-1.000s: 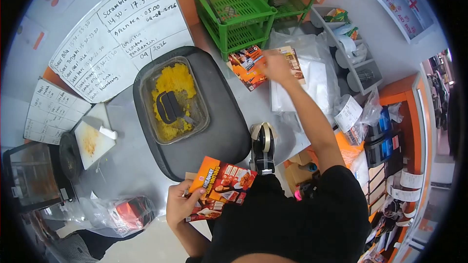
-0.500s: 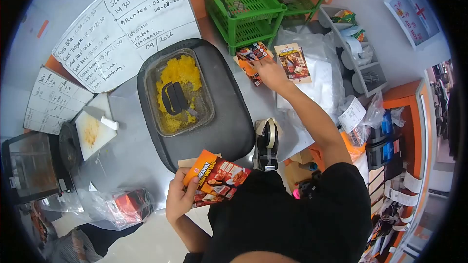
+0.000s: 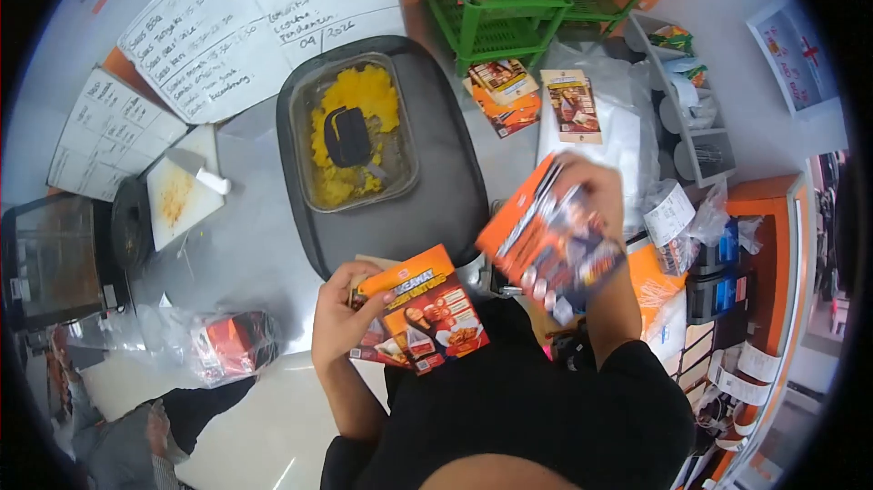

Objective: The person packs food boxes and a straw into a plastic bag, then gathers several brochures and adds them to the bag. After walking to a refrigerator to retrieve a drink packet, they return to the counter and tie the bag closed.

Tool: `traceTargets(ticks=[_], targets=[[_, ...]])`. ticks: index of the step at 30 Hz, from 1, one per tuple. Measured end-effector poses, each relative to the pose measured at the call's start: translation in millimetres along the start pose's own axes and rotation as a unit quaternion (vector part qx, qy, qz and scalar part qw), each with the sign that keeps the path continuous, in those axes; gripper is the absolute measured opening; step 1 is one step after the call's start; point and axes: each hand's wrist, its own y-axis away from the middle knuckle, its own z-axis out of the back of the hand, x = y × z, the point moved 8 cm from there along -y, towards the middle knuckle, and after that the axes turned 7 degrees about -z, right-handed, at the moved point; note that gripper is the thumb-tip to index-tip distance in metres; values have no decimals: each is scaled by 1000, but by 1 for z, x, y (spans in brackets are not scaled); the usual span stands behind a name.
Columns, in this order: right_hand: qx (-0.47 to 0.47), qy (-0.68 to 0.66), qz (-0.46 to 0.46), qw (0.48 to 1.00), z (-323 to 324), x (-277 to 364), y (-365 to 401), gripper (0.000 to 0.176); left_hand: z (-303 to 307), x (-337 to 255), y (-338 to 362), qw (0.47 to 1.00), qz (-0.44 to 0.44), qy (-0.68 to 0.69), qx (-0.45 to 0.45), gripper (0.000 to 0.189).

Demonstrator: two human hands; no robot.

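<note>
In front of my body, my left hand (image 3: 344, 313) is closed on a small stack of takeaway flyers (image 3: 427, 317), orange and red with food pictures. To the right, my right hand (image 3: 596, 188) grips another orange flyer (image 3: 546, 240), smeared by motion and held above the counter's front edge. Farther back, overlapping flyers (image 3: 503, 97) lie on the counter below the green rack. Beside them a further flyer (image 3: 572, 106) rests on white plastic bags (image 3: 600, 149). A tape dispenser is mostly hidden behind the right-hand flyer.
A dark tray (image 3: 446, 181) carries a clear container (image 3: 407, 172) of yellow crumbly food with a black-handled scoop (image 3: 348, 137). Left of it are a cutting board (image 3: 177, 208) and a knife (image 3: 214, 181). A green rack (image 3: 505, 13) stands at the back. Someone's arm (image 3: 156, 431) shows lower left.
My right hand has come back from the flyers by the green rack, bringing one toward my body. My left hand keeps its stack, now slightly raised. The view has shifted a little.
</note>
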Motion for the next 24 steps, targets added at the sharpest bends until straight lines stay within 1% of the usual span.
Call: traceTargets(ticks=[1,2,3,4,6,7,8,9,10,12,13,14,15,16,17,18,19,20,21,22,24], targets=[[58,37,18,997,-27,-1,4,48,-1,2,0,1000,19,15,-5,25],[85,86,-73,990,-39,-26,12,37,-2,1,0,1000,20,13,-7,25],[138,204,-15,969,-70,-11,10,22,-3,1,0,1000,12,24,-7,25],[139,202,-15,969,-85,-16,11,22,-4,0,1,999,4,36,-6,25],[167,104,-85,977,-108,-35,20,27,-2,0,2,999,1,29,-16,24],[170,102,-85,977,-109,-43,23,27,0,-1,3,999,-6,20,-27,24],[158,4,-126,979,-106,-57,26,26,2,-1,6,999,-11,11,-40,23],[145,-93,-168,971,-107,-67,30,26,1,-1,7,999,-9,9,-45,23],[149,-96,-171,969,-111,-69,34,26,1,-3,8,998,-15,14,-63,22],[98,-86,-147,980,-111,-66,38,29,1,-4,10,996,-20,17,-84,22],[76,-21,-174,981,-107,-79,42,42,0,-4,11,996,-18,34,-85,22],[78,-22,-176,981,-109,-80,42,42,-2,-3,12,995,-16,51,-86,23],[36,-40,-138,989,-106,-75,38,45,-1,-7,11,994,-50,18,-92,28],[-6,-57,-99,993,-101,-69,35,49,-2,-9,11,994,-50,18,-93,28],[-31,-112,-145,983,-98,-72,34,61,-2,-10,11,994,-28,31,-101,30],[-30,-112,-145,983,-96,-68,31,61,-1,-8,12,993,-7,45,-110,33],[-46,-111,-160,980,-89,-68,29,61,-1,-6,11,993,-7,45,-112,33],[-63,-110,-174,977,-81,-67,28,61,2,-9,10,992,-43,19,-119,37],[-63,-105,-199,972,-75,-69,29,57,4,-13,10,989,-79,-7,-127,41],[-61,-105,-199,973,-69,-71,29,57,5,-14,10,988,-80,-7,-129,41],[-94,-124,-211,965,-56,-82,31,51,11,-18,15,980,-93,22,-172,50]])
